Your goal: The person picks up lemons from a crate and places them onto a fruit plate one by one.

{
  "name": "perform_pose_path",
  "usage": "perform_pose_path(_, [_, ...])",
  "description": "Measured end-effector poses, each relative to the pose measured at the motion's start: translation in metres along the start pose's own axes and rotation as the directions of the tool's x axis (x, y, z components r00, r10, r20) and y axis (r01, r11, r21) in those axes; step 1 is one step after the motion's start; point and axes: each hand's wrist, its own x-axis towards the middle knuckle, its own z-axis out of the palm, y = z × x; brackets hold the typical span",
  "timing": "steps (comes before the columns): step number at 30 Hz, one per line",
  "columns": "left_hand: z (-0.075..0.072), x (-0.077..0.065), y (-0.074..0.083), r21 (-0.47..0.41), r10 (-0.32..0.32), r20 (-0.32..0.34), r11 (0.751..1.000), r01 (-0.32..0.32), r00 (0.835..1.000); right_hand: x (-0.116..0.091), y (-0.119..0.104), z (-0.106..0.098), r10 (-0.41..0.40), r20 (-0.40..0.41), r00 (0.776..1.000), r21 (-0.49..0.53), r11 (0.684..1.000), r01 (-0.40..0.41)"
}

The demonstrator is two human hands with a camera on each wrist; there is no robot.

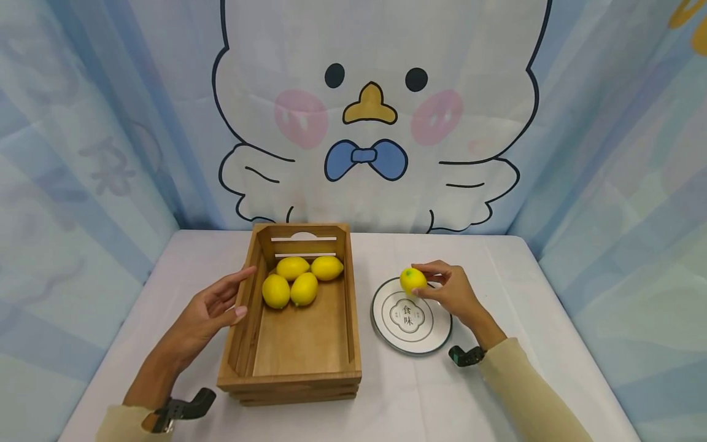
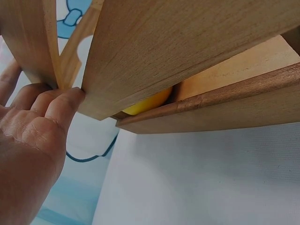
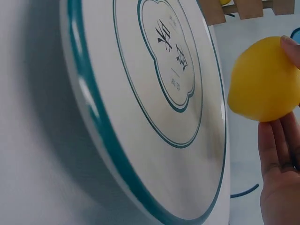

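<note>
My right hand point(image 1: 450, 293) pinches a yellow lemon point(image 1: 413, 280) between thumb and fingers, over the far part of a white plate point(image 1: 421, 341). In the right wrist view that lemon point(image 3: 262, 79) shows apart from the plate's face point(image 3: 164, 187), which has a teal rim and printed characters. My left hand point(image 1: 207, 313) rests at the left side of a wooden crate point(image 1: 301, 380), fingers fairly straight. Fingertips point(image 2: 70, 96) lie against the crate's slats point(image 2: 140, 51) in the left wrist view. Several lemons point(image 1: 304, 289) sit together in the crate's far half.
Beneath everything is a table with a white cloth point(image 1: 409, 393). The crate stands left of the plate, with a strip of cloth between them. A curtain point(image 1: 364, 202) printed with a cartoon bird closes off the back, and pale blue curtains point(image 1: 66, 202) hang at both sides.
</note>
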Motion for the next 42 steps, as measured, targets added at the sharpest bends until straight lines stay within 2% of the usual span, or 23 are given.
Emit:
perform_pose_path(8, [0.0,0.0,-0.001,0.001,0.005,0.002,1.0,-0.005,1.0,0.002,0.004,0.005,0.005,-0.015,1.0,-0.134,0.991,-0.007])
perform_pose_path(19, [0.0,0.0,-0.002,0.007,0.007,0.002,1.0,-0.007,1.0,0.007,0.0,0.015,0.017,-0.047,0.999,-0.298,0.954,-0.03])
perform_pose_path(32, [-0.001,0.001,-0.002,0.015,0.009,0.003,1.0,-0.009,1.0,0.008,-0.005,0.021,0.044,-0.057,0.997,-0.34,0.938,-0.061])
perform_pose_path(42, [-0.001,0.001,-0.002,0.004,0.018,0.006,1.0,-0.018,1.0,0.01,-0.003,0.021,0.031,-0.001,1.0,-0.357,0.934,-0.03])
